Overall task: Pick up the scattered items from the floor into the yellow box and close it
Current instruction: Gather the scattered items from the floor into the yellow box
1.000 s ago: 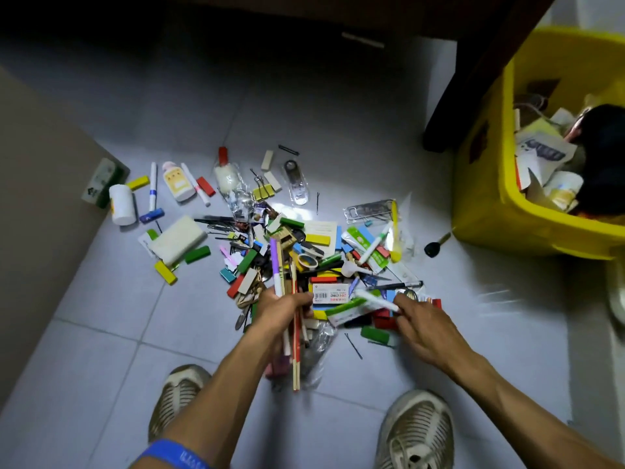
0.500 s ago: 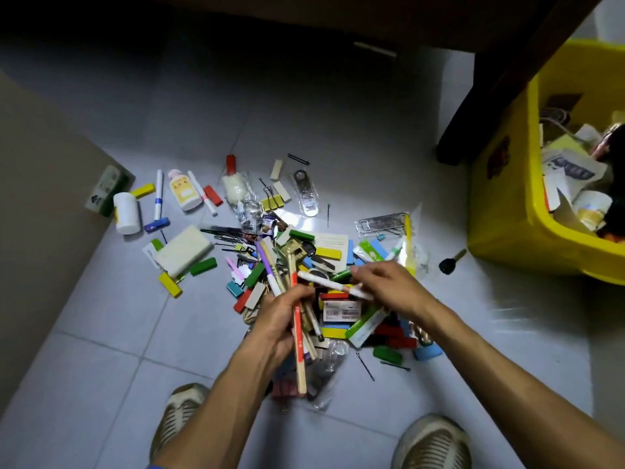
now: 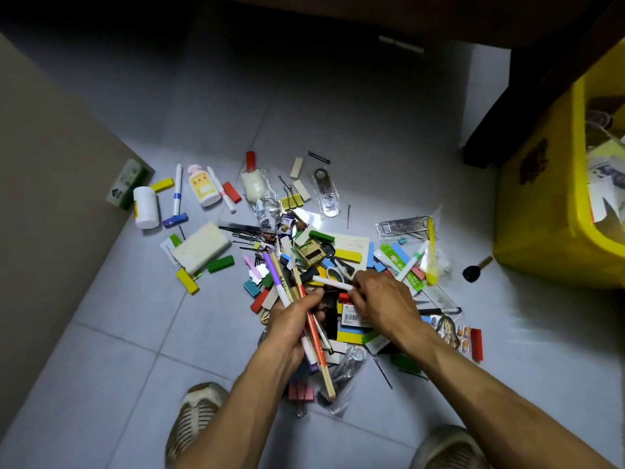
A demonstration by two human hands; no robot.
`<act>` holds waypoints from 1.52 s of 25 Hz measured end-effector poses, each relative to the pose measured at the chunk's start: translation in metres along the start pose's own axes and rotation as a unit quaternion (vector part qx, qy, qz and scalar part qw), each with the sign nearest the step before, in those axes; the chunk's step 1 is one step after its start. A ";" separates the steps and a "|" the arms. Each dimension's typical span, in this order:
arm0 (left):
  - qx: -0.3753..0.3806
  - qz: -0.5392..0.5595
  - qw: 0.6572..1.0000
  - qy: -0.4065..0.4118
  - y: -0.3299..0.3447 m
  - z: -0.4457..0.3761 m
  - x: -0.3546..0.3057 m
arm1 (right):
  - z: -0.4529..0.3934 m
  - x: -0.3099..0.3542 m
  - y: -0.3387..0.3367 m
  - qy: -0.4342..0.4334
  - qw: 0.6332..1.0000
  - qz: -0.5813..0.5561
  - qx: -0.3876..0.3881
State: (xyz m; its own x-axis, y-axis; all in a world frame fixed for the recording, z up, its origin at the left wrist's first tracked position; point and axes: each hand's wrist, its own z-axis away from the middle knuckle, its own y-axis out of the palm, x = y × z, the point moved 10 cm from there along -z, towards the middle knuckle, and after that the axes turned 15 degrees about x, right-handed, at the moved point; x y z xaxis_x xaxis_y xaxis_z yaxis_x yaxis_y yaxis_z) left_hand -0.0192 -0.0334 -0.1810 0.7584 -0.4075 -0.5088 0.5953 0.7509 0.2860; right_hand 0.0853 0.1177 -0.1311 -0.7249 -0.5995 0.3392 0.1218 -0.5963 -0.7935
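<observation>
So both hands are down over the middle of the mess on the tiled floor point(image 3: 372, 123). The left hand point(image 3: 294, 319) is wrapped around a bundle of pens and sticks point(image 3: 316, 336): a purple-capped marker, a red pencil and a couple of wooden sticks, all fanned out above and below the fist. The right hand point(image 3: 382, 299) is right beside it, pinching a white marker point(image 3: 333, 282) by one end, with the other end pointing left toward the top of the bundle. The two hands almost touch.

Under and around them is the pile of scattered items point(image 3: 341, 252): colored blocks, hairpins, binder clips, a barcode label, plastic bags. Further left, well clear of the hands, there's a white bottle point(image 3: 146, 207) lying on its side, a small bottle with a pink cap point(image 3: 202, 186), a white-and-blue pen point(image 3: 177, 194) and a white block point(image 3: 201, 247). A black key point(image 3: 473, 270) sits alone on the tile off to the right.

The yellow box point(image 3: 554, 204) is at the right edge of the view, well apart from both hands, open on top, with papers and other stuff already inside. A dark furniture leg point(image 3: 490, 137) stands just behind its near corner. Two shoes point(image 3: 196, 421) show at the bottom edge.
</observation>
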 end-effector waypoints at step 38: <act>0.246 -0.812 0.472 0.240 0.490 0.075 -0.045 | 0.163 -0.318 -0.240 0.238 0.891 -0.333 -0.197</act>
State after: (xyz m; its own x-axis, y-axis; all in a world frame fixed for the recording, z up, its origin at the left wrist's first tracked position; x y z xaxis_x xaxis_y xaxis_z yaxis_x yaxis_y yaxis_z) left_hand 0.2586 0.3141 0.0429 -0.8804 0.0149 -0.4741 0.3683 -0.6083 -0.7031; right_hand 0.3976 0.3647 0.0340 -0.7643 0.1680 0.6226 -0.6225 -0.4444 -0.6442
